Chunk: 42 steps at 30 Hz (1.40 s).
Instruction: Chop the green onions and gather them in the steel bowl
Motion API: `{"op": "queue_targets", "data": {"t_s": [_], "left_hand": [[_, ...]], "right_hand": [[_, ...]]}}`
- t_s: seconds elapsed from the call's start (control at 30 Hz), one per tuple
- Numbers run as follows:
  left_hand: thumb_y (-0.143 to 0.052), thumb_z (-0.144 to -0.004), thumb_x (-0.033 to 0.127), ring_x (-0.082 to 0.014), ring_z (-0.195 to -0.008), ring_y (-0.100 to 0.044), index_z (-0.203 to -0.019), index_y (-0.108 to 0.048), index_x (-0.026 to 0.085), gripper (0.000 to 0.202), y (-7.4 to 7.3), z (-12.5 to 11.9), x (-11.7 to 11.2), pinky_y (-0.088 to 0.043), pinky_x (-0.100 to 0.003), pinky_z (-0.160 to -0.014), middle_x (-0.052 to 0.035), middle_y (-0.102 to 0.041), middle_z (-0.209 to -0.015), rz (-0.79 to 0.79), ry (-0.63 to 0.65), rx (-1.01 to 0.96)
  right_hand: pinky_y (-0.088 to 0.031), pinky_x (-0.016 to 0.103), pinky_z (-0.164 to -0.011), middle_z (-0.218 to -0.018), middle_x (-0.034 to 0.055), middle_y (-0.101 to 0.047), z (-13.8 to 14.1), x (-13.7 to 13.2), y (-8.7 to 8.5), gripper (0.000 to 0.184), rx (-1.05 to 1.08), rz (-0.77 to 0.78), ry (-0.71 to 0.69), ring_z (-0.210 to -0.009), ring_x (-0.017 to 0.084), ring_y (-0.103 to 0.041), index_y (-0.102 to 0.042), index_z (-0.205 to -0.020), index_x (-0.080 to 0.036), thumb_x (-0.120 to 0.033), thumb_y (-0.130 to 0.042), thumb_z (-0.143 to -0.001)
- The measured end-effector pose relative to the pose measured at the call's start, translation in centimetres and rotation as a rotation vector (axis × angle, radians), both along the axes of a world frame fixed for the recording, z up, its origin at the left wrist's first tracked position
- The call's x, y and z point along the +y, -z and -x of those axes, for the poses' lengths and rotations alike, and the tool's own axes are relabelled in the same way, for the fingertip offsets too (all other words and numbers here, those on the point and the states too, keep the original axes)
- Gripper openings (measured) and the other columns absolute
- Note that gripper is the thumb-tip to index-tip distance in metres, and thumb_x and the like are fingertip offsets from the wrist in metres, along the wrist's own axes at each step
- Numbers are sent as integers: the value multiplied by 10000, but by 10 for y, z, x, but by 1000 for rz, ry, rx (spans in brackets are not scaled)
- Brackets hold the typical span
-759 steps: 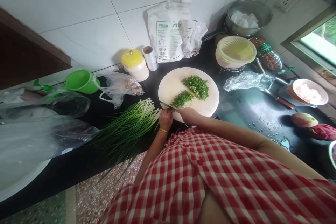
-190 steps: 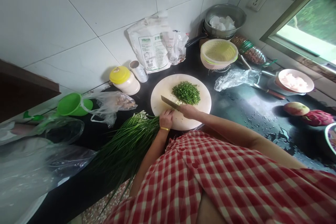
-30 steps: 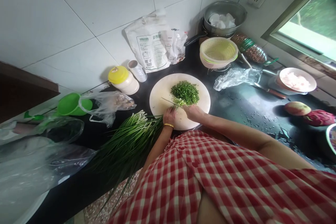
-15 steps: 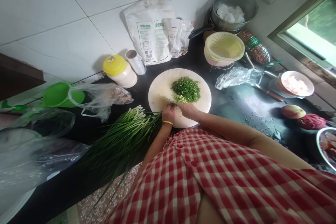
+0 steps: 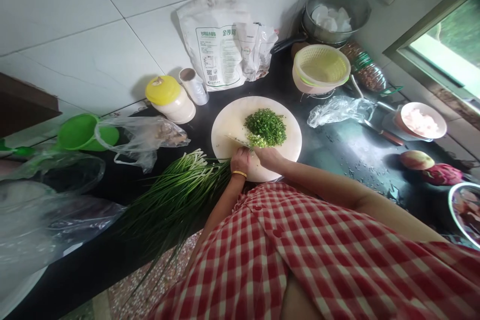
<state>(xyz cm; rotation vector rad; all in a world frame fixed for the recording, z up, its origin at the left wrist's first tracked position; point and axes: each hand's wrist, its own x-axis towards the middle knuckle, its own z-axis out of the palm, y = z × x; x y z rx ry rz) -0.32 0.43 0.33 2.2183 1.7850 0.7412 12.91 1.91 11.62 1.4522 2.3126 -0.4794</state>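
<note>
I get only a thin sliver of the knife blade; its handle is buried in the right hand. The left hand covers the chives where they meet the board, so its grip is hidden from me. 1 bowl is cut off by the right edge. The print on the white bag is too small to read. The blurred plastic at far left may be 2 bags.

Bare cutting board left of the chopped greens (chive bundle at its near-left edge)
</note>
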Motion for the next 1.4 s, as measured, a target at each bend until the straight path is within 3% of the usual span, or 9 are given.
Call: {"op": "queue_targets", "data": {"t_s": [0.27, 0.4, 0.63, 0.83, 1.03, 1.4], "left_hand": [[-413, -892, 193, -200, -913, -581, -984, -631, 187, 237, 0, 0, 0, -470, -326, -805, -92, -646, -968, 5, -17, -4], [-414, -892, 195, -200, -916, -581, -965, -634, 184, 232, 1, 0, 0, -465, -324, -816, -92, -643, -937, 2, -20, -12], [-401, -905, 204, -189, -889, -575, -982, -618, 192, 230, -1, 0, -1, -464, -316, -788, -80, -640, -928, -4, -26, -21], [-416, -894, 204, -204, -905, -574, -952, -623, 181, 217, 2, 2, 1, -461, -324, -794, -93, -632, -907, -14, -20, -4], [-404, -900, 212, -182, -818, -571, -900, -611, 194, 209, 3, 1, 2, -452, -295, -733, -66, -629, -853, -38, -40, 2], [-399, -900, 216, -177, -803, -552, -860, -587, 188, 194, 3, 2, 1, -444, -289, -732, -67, -594, -833, -44, -44, 1]], "right_hand": [[-432, 288, -689, -911, 135, -666, -8, -5, -9, 314, -18, -9, -24, -866, 229, -633, -467, -1153, -130, -94, -361, -860], [-435, 280, -714, -992, 134, -654, 3, -1, -5, 324, 9, 6, -13, -909, 216, -621, -458, -1176, -134, -107, -378, -863], [-442, 293, -699, -952, 136, -662, -6, -2, -8, 344, -8, 4, -12, -893, 231, -625, -444, -1181, -136, -92, -374, -847], [-437, 280, -715, -990, 126, -653, 4, -1, -3, 328, 33, 14, 19, -900, 214, -622, -447, -1185, -147, -109, -363, -870], [-446, 287, -715, -988, 129, -652, -5, -2, -11, 332, 13, 11, -18, -917, 224, -618, -457, -1172, -147, -108, -402, -846], [-447, 291, -715, -1010, 123, -650, -7, 1, -7, 364, 46, 15, -2, -927, 219, -616, -454, -1199, -155, -106, -397, -843]]}}
